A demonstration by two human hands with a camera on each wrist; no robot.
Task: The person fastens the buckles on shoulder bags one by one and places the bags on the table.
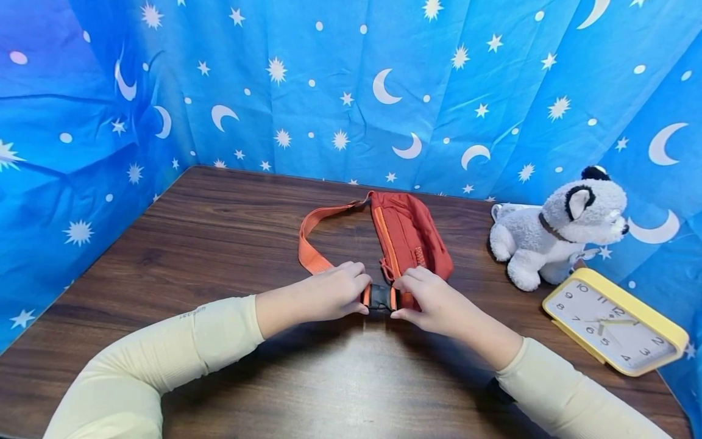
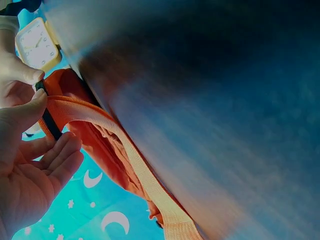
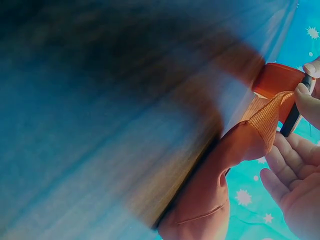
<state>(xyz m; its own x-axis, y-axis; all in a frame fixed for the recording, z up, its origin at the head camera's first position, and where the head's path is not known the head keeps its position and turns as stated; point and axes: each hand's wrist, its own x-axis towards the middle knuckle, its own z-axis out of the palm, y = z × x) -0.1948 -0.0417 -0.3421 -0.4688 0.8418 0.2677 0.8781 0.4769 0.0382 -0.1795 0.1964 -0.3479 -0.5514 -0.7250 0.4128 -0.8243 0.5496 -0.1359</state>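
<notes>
A red waist bag (image 1: pixel 412 235) with an orange zip lies on the table, its orange strap (image 1: pixel 310 239) looping out to the left. The strap's black buckle (image 1: pixel 379 297) is between both hands, its two halves looking joined in the head view. My left hand (image 1: pixel 333 292) pinches the buckle's left end between thumb and fingers. At its right end, my right hand (image 1: pixel 433 303) pinches it likewise. Both wrist views show the buckle edge-on, a dark bar (image 2: pixel 51 122) gripped by thumb and fingertips. The buckle's far face is hidden there.
A grey and white plush dog (image 1: pixel 554 228) sits at the back right of the wooden table (image 1: pixel 230 244). Before it a yellow clock (image 1: pixel 616 323) leans back. Blue cloth (image 1: pixel 329 79) with moons and stars hangs behind the table and at both sides.
</notes>
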